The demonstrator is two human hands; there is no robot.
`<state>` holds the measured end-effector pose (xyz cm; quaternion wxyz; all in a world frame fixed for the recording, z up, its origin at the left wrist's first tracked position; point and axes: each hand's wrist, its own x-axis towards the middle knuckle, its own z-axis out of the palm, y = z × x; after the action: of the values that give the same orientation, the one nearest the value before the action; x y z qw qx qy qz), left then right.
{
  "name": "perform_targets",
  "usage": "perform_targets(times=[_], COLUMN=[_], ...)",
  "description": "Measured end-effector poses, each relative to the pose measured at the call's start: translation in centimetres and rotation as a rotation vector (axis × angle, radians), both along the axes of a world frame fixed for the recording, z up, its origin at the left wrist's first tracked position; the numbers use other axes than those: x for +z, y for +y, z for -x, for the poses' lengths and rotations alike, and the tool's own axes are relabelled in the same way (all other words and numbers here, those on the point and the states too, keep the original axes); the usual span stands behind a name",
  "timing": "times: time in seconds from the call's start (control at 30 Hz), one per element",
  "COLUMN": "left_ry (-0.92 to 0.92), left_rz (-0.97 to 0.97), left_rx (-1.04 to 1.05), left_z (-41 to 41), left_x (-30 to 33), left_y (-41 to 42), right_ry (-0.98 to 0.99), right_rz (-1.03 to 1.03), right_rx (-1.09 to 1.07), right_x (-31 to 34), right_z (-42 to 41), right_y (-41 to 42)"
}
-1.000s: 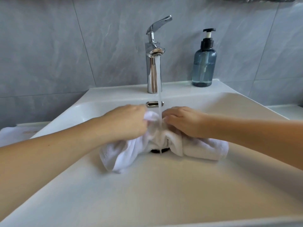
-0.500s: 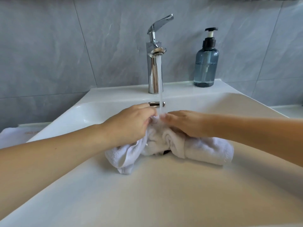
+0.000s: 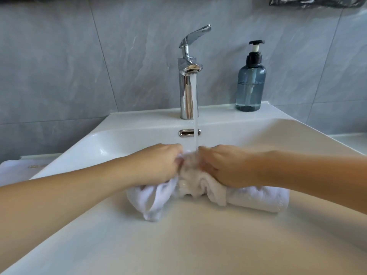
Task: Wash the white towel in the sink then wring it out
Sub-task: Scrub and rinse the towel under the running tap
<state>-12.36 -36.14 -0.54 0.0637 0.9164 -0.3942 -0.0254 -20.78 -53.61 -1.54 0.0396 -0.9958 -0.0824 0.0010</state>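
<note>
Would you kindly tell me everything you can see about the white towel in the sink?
The white towel is soft terry cloth, bunched and crumpled, and lies across the bottom of the white sink. The stream from the chrome tap falls on its gathered middle, which looks wet. The left hand and right hand each grip that middle, close together. One end trails loosely toward the left; the other, looking rolled, lies under the right forearm.

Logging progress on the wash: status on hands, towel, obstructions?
Left hand and right hand both gripping the white towel. Towel bunched in the sink, under running water from the tap. Nothing in the way.
</note>
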Motion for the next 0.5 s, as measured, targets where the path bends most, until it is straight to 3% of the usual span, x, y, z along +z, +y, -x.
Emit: perform_targets(times=[0.07, 0.17, 0.33, 0.43, 0.5], left_ry=[-0.092, -0.012, -0.010, 0.095, 0.059], left_rz=[0.020, 0.135, 0.152, 0.213, 0.185], left_rx=[0.019, -0.050, 0.028, -0.057, -0.060], left_z=[0.2, 1.4, 0.6, 1.5, 1.3], left_x=[-0.2, -0.7, -0.8, -0.9, -0.8], left_y=[-0.3, -1.1, -0.9, -1.0, -0.8], right_ry=[-0.012, 0.037, -0.025, -0.059, -0.029], right_rz=[-0.025, 0.005, -0.034, -0.047, -0.057], right_rx=[0.010, -0.124, -0.014, -0.055, -0.018], right_x=[-0.1, 0.2, 0.0, -0.2, 0.0], right_z=[-0.2, -0.3, 0.8, 0.5, 0.9], right_y=[0.0, -0.4, 0.4, -0.2, -0.2])
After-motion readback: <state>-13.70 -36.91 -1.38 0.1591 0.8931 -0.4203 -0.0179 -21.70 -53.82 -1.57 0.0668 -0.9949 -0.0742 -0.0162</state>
